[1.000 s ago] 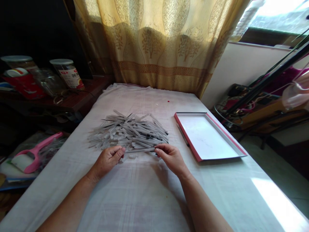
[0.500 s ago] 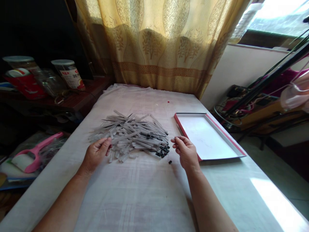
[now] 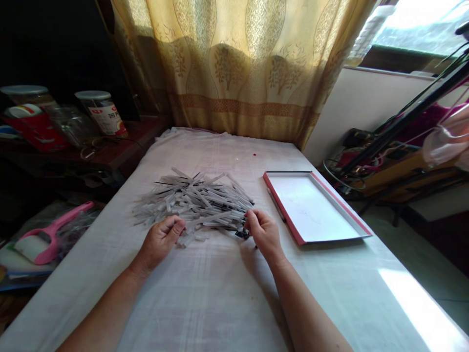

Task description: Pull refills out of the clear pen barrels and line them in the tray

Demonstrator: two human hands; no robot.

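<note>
A loose heap of clear plastic pen barrels [image 3: 198, 198], mixed with thin black refills, lies on the covered table. At its near left edge is my left hand [image 3: 163, 242], thumb and forefinger pinched together; what they grip, if anything, is too small to make out. My right hand [image 3: 264, 232] is closed in a pinch at the heap's right end, and its fingertips hide whatever is between them. Below those fingers several small black plugs [image 3: 242, 234] lie partly covered by the hand.
To the right lies a shallow white box lid [image 3: 317, 210] with red sides. A tiny red piece [image 3: 254, 154] lies towards the back of the table. Jars [image 3: 104, 115] stand on the dark cabinet at left, above a pink-handled roller [image 3: 54, 239]. A patterned curtain [image 3: 227, 73] hangs behind.
Both hands have moved closer together. My right hand has shifted left from beside the lid to the heap's end; my left hand has moved right and slightly nearer to me.
</note>
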